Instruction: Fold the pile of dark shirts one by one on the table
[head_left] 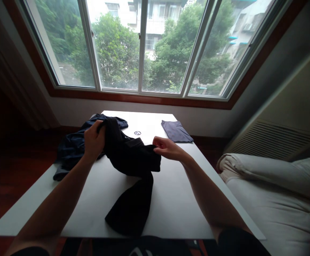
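Note:
A pair of black trousers hangs between my hands above the white table. My left hand is closed around its waistband end at the left. On the other side, my right hand pinches the edge of the dark cloth. One narrow length of the cloth drops down and rests on the tabletop near me, its end spread flat. Dark folds hide much of the garment's shape.
Crumpled dark blue clothing lies along the left edge of the white table. A folded grey cloth sits at the far right corner. A small round dark mark shows on the far tabletop. A pale sofa stands to the right.

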Demonstrator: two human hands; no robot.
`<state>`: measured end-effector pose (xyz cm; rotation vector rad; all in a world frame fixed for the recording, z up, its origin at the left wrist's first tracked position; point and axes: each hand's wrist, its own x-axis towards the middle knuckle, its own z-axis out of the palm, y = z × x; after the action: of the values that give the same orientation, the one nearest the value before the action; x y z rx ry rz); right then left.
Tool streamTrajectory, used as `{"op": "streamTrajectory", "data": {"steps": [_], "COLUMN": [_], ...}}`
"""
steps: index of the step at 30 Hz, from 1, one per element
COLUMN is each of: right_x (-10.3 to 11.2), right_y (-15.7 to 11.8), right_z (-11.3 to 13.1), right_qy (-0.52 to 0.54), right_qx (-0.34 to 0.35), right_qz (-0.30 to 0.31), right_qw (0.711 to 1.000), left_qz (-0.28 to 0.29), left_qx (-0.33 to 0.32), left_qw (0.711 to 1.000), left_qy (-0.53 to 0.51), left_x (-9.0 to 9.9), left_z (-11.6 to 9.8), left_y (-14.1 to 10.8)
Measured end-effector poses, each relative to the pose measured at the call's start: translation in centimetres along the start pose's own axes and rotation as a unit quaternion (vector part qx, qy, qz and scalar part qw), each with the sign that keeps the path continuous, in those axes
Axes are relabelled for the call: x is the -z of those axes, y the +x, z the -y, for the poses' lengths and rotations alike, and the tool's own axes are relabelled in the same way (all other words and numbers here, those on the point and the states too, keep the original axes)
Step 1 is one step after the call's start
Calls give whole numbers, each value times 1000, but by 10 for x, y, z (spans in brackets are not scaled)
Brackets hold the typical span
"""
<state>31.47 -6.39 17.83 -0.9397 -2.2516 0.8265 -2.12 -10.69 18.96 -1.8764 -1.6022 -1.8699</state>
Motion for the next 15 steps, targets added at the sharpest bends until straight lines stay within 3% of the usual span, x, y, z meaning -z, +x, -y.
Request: {"op": "streamTrajectory", "data": {"steps": [3,7,11,15], "right_x": [-17,-55,-80,-70], "right_y": [4,11,16,15], "right_z": [-7,-19,-29,-35], "right_qy": [-51,-63,-109,-110], "right_qx": [-41,-111,-87,-63], "right_qz": [125,304,295,316], "right_qw": [990,944,945,940], "left_qz": [10,34,40,60], "left_qx": [2,-2,-1,-1], "left_qw": [1000,999,999,998], "left_qy": [-1,8,22,22], "left_x": [-2,-4,-3,-3], "left_z": [-1,-1,0,3], "left_y": [-1,-2,-1,0]}}
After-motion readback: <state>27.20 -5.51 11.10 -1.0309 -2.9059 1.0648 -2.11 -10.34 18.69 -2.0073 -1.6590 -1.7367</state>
